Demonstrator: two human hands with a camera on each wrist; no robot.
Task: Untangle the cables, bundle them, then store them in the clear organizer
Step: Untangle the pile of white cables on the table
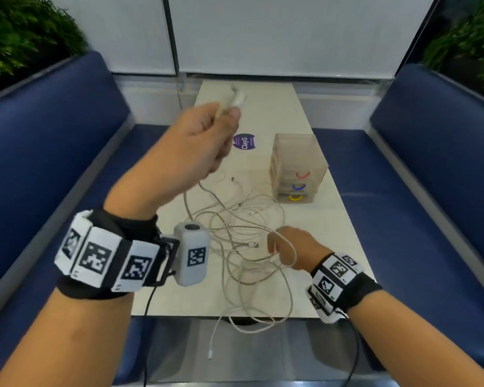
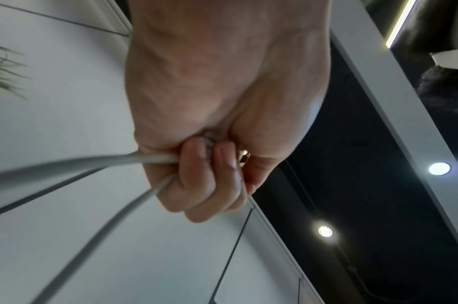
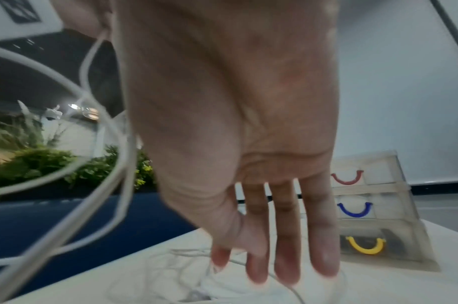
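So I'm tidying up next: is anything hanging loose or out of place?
Yes: a white cable end dangles off the near edge of the pale table, below the tangled white cables.

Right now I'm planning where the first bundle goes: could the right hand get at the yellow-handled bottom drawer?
Probably yes. The right hand is open, fingers straight, and the table between it and the yellow-handled drawer looks bare. One snag: a cable loop drapes over that hand and would drag along.
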